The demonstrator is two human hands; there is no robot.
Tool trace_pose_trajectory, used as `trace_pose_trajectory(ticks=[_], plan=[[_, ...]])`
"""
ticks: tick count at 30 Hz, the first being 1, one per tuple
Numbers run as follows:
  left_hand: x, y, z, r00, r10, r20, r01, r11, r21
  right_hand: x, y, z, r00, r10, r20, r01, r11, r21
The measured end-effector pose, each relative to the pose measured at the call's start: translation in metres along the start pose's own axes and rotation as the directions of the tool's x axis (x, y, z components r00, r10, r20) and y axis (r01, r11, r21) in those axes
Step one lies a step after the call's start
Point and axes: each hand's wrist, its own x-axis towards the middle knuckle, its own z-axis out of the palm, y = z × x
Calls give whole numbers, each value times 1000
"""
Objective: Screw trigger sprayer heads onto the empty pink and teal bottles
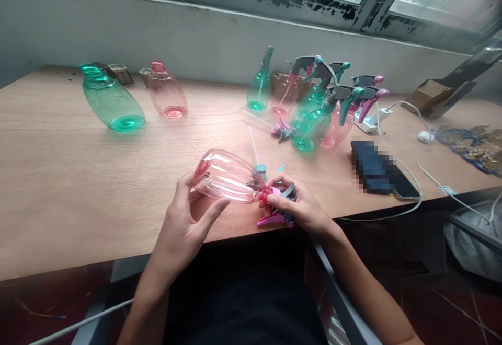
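Note:
My left hand (187, 219) cups the body of a clear pink plastic bottle (229, 176) that lies on its side above the table's front edge, thumb and fingers around its wide end. My right hand (301, 208) is closed on a grey and pink spray trigger head (279, 206) at the bottle's neck. A loose teal-capped spray head with a thin dip tube (257, 163) lies on the table just behind the bottle.
The wooden table (58, 177) carries an empty green bottle (112, 102) and pink bottle (167, 91) at the back left, and several assembled spray bottles (317, 110) at the back right. A phone (378, 170) on a white cable lies to the right, near a cardboard box (433, 94).

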Motion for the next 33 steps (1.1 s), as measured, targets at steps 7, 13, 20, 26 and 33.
trace_pose_trajectory(ticks=[7,13,20,26,33], plan=[[-1,1,-1,1000,-4,14,4,1000,8,1,4,-2,1000,-3,-11,2,997,-77],[-3,4,-2,1000,-7,24,6,1000,20,0,4,-1,1000,13,9,-12,999,-32],[-3,2,-2,1000,2,24,-2,1000,-9,-1,4,1,1000,15,25,-15,1000,-4],[-2,-2,-2,998,49,37,-48,998,-47,-1,4,1,1000,0,9,1,999,-50],[-2,-4,-1,996,92,16,-92,995,-24,0,5,-1,1000,-13,-15,11,994,-112]])
